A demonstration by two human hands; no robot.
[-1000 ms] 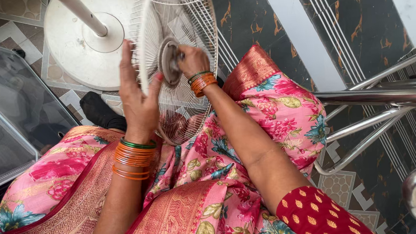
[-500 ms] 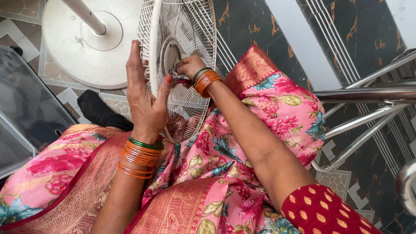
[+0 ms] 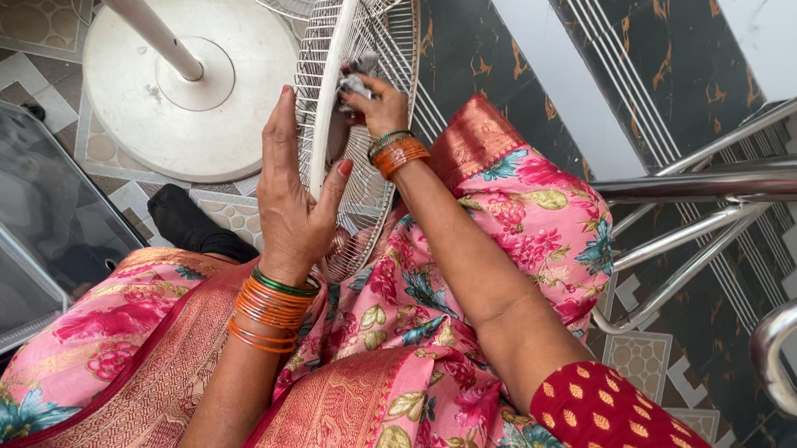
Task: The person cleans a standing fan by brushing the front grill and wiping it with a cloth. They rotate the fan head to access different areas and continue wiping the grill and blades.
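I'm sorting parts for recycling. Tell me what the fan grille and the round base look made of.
Fan grille: thin white-coated metal wire, judging by the fine, evenly spaced ribs. Round base: smooth matte white, probably plastic or painted metal; the look leaves it open.
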